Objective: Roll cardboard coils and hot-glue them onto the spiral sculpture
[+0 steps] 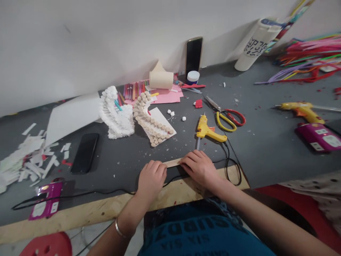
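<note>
Lower centre of head view: L hand [151,179] & R hand [198,168] sit close together at the near edge of the grey tabletop [255,160], fingers curled & pressed down over a flat wooden strip [173,163], one hand at each visible end. Thin & light, prob. stiff along its length but liable to snap if bent; best held flat by both ends, as now. Exact pinch under the fingers can't be told. A metal bangle [119,228] is on the L wrist.

Just above the R hand, a yellow hot glue gun [207,131] lies on its side, nozzle down toward the strip, w/ red-and-yellow scissors [226,119] beside it. Black cord [231,167] loops by the R hand. Centre: wood discs [153,122] in an arc on white card, next to a white foam-ball form [116,113]. Left of that, a black phone [85,153] & white paper scraps [29,156]. Upper right: colored pipe cleaners [306,58]; below them, a 2nd glue gun [301,111] & a magenta power strip [318,137].
</note>
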Demonstrator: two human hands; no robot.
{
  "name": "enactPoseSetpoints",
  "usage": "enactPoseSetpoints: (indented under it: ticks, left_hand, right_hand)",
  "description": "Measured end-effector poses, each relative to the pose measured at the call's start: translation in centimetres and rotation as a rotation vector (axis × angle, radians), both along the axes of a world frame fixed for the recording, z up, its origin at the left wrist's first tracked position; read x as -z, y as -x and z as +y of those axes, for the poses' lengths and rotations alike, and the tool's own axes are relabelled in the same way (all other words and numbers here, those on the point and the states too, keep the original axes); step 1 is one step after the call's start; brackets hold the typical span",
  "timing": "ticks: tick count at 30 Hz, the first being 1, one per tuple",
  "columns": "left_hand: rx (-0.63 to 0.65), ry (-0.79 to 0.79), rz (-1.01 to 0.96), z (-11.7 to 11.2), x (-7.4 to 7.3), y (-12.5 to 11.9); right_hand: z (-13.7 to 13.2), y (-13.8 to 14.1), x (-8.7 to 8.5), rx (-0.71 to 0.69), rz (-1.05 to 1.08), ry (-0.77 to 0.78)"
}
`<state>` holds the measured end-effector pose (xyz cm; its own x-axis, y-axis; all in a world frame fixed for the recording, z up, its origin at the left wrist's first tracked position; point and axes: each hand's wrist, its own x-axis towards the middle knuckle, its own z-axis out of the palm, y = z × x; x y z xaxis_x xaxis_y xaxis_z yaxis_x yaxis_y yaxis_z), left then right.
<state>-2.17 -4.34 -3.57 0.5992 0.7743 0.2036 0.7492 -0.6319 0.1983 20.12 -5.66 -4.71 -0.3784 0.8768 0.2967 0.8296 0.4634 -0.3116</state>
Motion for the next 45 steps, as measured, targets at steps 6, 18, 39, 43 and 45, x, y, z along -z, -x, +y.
enactPoseSetpoints:
  ticks: [6, 18, 39, 43, 45]
  left_hand:
    - [-0.216, 0.168, -0.070, -0.1, -0.3, 0.8]
    - [-0.370, 0.256, -0.130, -0.7, -0.1, 0.8]
    - [-0.452, 0.365, -0.058, 0.7, -1.2, 0.2]
    - [-0.381, 0.287, -0.086, 0.6, -1.2, 0.2]
    - [-0.243, 0.191, -0.052, 0.4, -1.2, 0.1]
  right_hand:
    - [0.0, -0.6, -0.2, 0.071, 0.026, 0.104]
    - [0.1, -1.2, -0.6, 0.135, 0.016, 0.179]
    - [0.5, -1.0, -0.8, 0.220, -0.064, 0.229]
    - [0.4, -0.7, -0.8, 0.177, 0.002, 0.196]
    - [0.4, -0.5, -0.9, 0.078, -0.003, 0.167]
